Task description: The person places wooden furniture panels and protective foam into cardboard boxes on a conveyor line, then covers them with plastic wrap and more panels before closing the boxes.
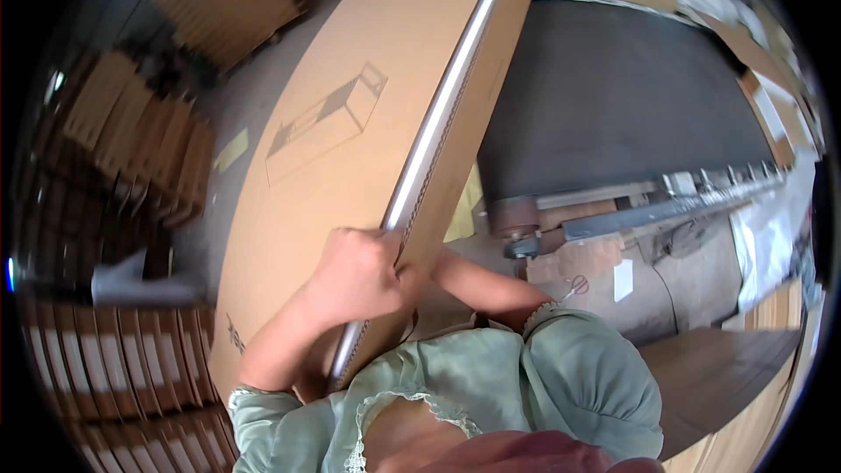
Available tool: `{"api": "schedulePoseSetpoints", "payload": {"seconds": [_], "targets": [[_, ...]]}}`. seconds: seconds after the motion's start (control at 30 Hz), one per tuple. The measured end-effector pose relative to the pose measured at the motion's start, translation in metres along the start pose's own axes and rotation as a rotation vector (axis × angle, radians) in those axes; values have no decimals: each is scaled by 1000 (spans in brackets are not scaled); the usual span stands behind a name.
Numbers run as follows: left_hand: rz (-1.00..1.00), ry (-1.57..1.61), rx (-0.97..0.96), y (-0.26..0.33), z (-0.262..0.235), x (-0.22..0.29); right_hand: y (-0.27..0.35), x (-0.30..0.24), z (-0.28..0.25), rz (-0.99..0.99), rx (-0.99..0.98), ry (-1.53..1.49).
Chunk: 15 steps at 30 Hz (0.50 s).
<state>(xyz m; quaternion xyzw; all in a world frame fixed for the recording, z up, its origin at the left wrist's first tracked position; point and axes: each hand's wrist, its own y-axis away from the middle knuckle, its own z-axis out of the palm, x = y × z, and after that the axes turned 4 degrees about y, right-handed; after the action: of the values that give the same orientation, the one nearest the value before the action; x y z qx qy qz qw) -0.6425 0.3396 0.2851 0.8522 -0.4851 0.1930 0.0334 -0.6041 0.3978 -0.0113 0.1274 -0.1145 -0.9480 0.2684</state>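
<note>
A large, flat cardboard box (307, 158) stands tilted on its edge in front of me, with a line drawing of furniture on its broad face. A shiny strip of clear tape (435, 109) runs along its upper long edge. My left hand (361, 270) is closed over that taped edge near my chest, its fingers wrapped round it. From the right, my right forearm (491, 287) reaches to the narrow side of the box. The fingers of my right hand are hidden by the carton, so their grip does not show.
A dark conveyor belt (622, 96) lies to the right, with a metal rail (674, 210) along its near end. Scissors (576, 286) lie on the floor beyond my right arm. Stacked cartons (123, 355) stand at left, and brown bundles (140, 123) behind them.
</note>
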Motion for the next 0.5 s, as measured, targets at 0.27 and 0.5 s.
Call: {"api": "schedulePoseSetpoints", "payload": {"seconds": [0.27,0.5], "targets": [[431,-290,-24,-182,12,43,142,-239,-21,-980,-9,138],[702,111,12,-168,101,36,430,-166,-168,-1283,896,-252]]}}
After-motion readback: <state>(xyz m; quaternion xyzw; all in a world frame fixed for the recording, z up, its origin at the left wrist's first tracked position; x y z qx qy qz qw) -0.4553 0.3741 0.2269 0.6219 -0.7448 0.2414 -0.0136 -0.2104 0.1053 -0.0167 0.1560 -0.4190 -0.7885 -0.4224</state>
